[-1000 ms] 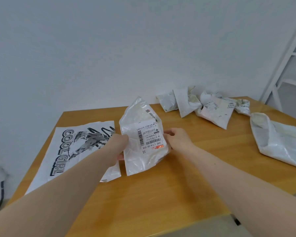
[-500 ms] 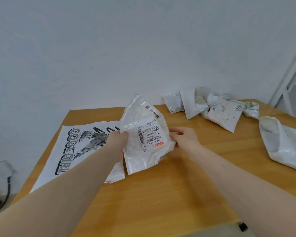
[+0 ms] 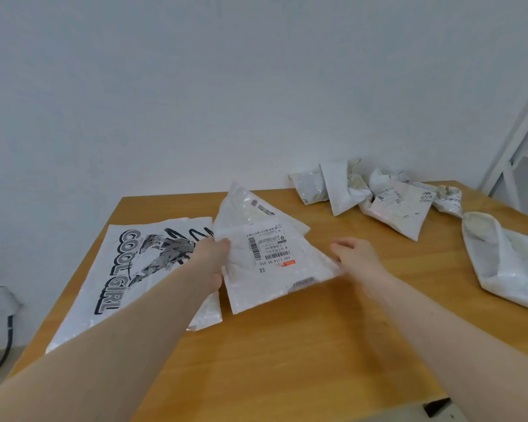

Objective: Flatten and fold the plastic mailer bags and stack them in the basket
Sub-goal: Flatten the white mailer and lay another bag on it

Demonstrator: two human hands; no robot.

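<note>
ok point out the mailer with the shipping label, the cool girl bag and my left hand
labelled mailer (image 3: 272, 248), head view, on its white shipping label.
COOL GIRL bag (image 3: 128, 257), head view, on the printed lettering.
left hand (image 3: 211, 257), head view, on the back of the hand.

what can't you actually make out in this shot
- Basket: not in the head view at all.
- Small print on the label of the held mailer: too small and blurred.
- Left hand fingers: hidden behind the mailer's edge.
- Printed bag: right part covered by the mailer and left forearm.
- Large white bag: cut off by the right frame edge.
</note>
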